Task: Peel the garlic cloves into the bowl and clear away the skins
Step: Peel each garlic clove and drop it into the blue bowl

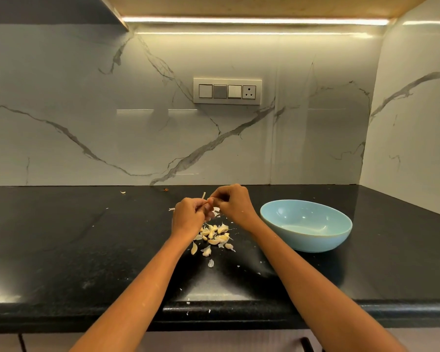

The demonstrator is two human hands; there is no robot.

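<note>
Fingers of both the left hand [188, 214] and right hand [233, 201] are curled around a garlic clove [210, 200] at frame centre, above a black countertop [61, 237] backed by marble wall [87, 110]; remaining cloves [215, 236] lie just below, bowl [305, 226] at right.

Bowl [305, 224]: pale blue, plain, glossy highlights inside. Desk [74, 237]: black, finely speckled, faint grey mottling. Garlic cloves [215, 236]: cream to pale yellow; loose skins [210, 262]: white, papery. Backsplash [112, 110]: white with grey marble veining. Switch plate [227, 91]: off-white, one grey switch among white ones. Light strip [254, 21]: warm yellow-white.
</note>
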